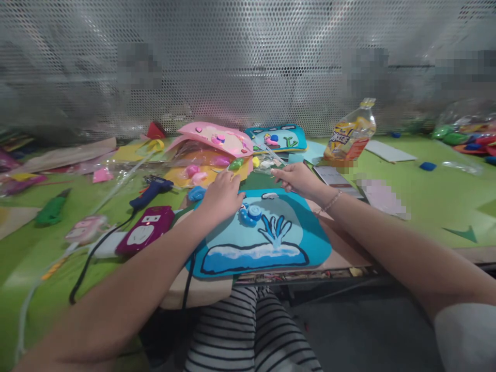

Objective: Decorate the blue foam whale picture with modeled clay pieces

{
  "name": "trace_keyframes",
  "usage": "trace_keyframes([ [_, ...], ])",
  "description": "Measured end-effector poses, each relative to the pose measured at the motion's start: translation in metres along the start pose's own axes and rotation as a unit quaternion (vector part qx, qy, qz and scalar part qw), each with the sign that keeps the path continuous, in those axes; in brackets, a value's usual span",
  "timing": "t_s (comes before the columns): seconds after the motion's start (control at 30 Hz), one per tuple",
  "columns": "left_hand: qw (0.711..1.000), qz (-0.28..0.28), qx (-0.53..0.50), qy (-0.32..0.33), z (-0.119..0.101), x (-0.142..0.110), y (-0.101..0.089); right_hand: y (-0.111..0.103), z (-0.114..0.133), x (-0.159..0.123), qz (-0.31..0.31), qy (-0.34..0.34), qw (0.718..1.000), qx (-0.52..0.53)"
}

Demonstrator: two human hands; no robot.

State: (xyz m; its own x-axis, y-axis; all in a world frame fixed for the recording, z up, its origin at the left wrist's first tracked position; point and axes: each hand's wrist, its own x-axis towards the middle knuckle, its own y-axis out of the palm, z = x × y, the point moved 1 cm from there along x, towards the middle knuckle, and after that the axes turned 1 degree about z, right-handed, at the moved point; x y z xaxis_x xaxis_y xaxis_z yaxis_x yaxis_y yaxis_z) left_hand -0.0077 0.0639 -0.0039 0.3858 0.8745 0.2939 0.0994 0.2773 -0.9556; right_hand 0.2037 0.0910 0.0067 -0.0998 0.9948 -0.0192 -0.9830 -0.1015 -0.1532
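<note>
A teal felt board (306, 243) with a white wave, a blue plant shape and a small blue snail (250, 213) lies at the table's front edge. My left hand (222, 196) rests on the board's upper left, fingers curled, right beside the snail; what it holds, if anything, is hidden. Reaching past the board's far edge, my right hand (296, 178) pinches its fingers together near a clear plastic bag (267, 161) of small foam pieces. A small white cloud piece (270, 196) sits on the board between my hands.
A blue glue gun (153, 188) with a black cord lies left, next to a maroon case (145, 230) and a green cutter (50, 209). Pink (217, 137) and teal (279, 137) felt boards lie behind. A juice bottle (351, 135) stands right. A perforated metal screen (248, 57) backs the table.
</note>
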Motion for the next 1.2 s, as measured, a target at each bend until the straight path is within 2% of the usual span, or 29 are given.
trace_keyframes([
  [0.23, 1.0, -0.016, 0.001, 0.0, 0.0, -0.001, 0.001, 0.0, -0.003, 0.001, 0.05, 0.022, 0.998, 0.034],
  [0.43, 1.0, -0.008, 0.001, 0.005, -0.001, -0.001, 0.001, 0.0, -0.006, 0.002, 0.068, -0.008, 0.996, 0.065],
  [0.63, 1.0, -0.013, 0.01, 0.01, -0.001, -0.001, 0.001, -0.003, -0.002, 0.002, 0.02, -0.02, 0.999, -0.039],
  [0.83, 1.0, -0.008, 0.013, 0.01, -0.001, -0.001, 0.0, -0.007, 0.0, 0.001, -0.016, -0.017, 0.99, -0.142],
  [1.03, 1.0, -0.018, 0.01, 0.006, -0.001, -0.001, 0.002, -0.004, -0.006, 0.004, 0.056, 0.018, 0.998, -0.026],
  [1.2, 0.999, -0.03, 0.009, 0.021, 0.0, 0.0, 0.005, -0.004, -0.01, 0.004, 0.064, -0.018, 0.998, -0.003],
])
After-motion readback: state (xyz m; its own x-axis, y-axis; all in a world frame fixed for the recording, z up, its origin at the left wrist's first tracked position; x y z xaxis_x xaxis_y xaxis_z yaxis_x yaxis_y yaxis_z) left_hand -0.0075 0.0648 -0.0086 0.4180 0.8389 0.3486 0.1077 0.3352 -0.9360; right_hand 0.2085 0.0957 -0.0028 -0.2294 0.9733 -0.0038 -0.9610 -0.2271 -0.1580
